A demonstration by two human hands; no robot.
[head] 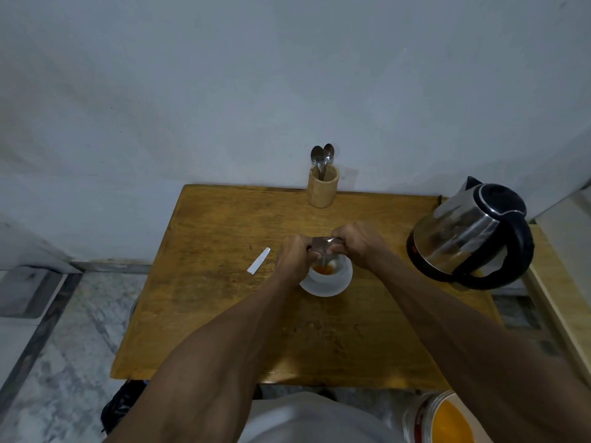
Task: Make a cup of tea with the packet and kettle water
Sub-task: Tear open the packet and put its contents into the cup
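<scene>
A white cup (329, 278) stands near the middle of the wooden table (224, 314); an orange-brown heap of powder lies at its bottom. Right above the cup, my left hand (295, 255) and my right hand (358, 244) both pinch a small brown-silver packet (324, 244), one hand on each side, with its mouth tilted down toward the cup. A torn-off white strip (258, 265) lies on the table to the left of my left hand. The steel kettle (470, 235) with black lid and handle stands at the table's right edge, apart from my hands.
A wooden holder (322, 190) with two spoons (322, 156) stands at the table's back edge against the wall. A white tub with orange contents (444, 417) sits below the table's front right corner. Marble floor lies to the left.
</scene>
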